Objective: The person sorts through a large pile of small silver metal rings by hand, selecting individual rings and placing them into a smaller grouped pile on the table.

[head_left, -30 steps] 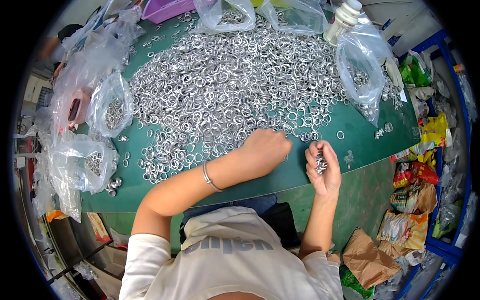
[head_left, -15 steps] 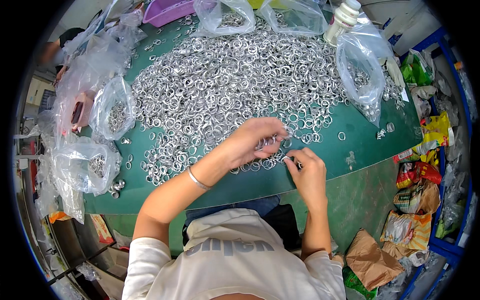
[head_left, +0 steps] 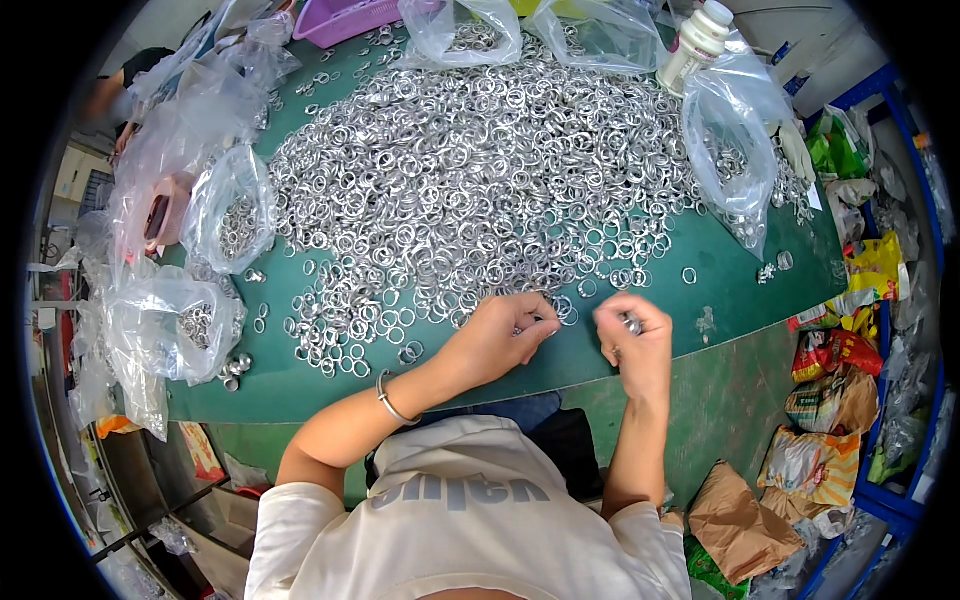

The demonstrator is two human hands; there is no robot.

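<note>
A wide heap of silver metal rings covers the middle of the green table. At the near edge of the heap, my left hand is closed, thumb against fingers, with a bit of silver ring showing between them. A bangle circles my left wrist. To its right, my right hand is curled over the bare green top, with silver rings in its fingers; motion blurs it a little. How many rings each hand holds is hidden.
Clear plastic bags with rings stand at the left, back and right. A white bottle and purple basket are at the back. Packed sacks and a blue rack line the right. Another person is far left.
My left hand has come down toward me, away from the rings, its fingers closing further. My right hand has turned and moved slightly right, with rings now showing in its curled fingers.
</note>
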